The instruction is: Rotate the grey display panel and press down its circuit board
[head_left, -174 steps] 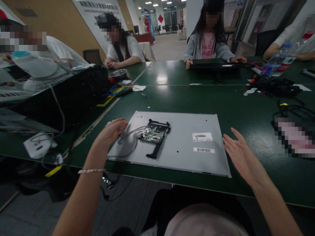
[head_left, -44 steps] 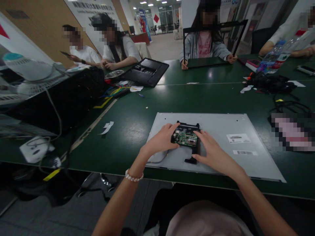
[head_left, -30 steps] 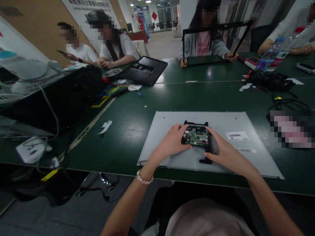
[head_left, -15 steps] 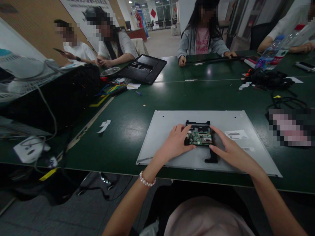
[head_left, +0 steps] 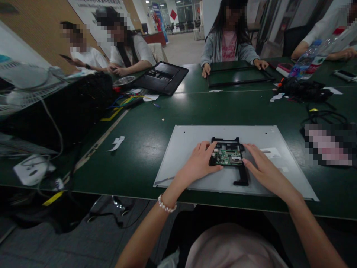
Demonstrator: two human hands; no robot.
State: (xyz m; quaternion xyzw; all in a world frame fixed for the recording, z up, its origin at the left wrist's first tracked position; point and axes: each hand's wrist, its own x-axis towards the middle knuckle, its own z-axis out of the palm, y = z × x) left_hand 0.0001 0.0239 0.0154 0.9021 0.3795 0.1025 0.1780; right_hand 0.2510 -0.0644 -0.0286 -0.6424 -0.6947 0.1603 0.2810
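Observation:
A green circuit board [head_left: 227, 156] sits in a black plastic bracket [head_left: 243, 175] on a large silver-grey flat panel [head_left: 186, 137]. My left hand [head_left: 199, 160] holds the left side of the board, index finger at its top left corner and thumb along its lower edge. Beside the right edge of the bracket is my right hand [head_left: 259, 160]. Its thumb and fingers are spread, the tips close to the bracket's edge; whether they touch it I cannot tell. A white label [head_left: 272, 152] on the panel lies partly behind this hand.
Across the green table [head_left: 139, 149] a co-worker handles a thin black frame [head_left: 240, 82]. A black laptop-like casing [head_left: 164, 78] lies at the back left, near coloured wires. Bottles [head_left: 306, 59] and a black bundle [head_left: 304, 89] stand far right. A paper scrap [head_left: 116, 143] lies left.
My right hand has shifted slightly right, its fingers drawing away from the board. My left hand stays on the board. Across the table, the co-worker's black frame has come down flat on the table.

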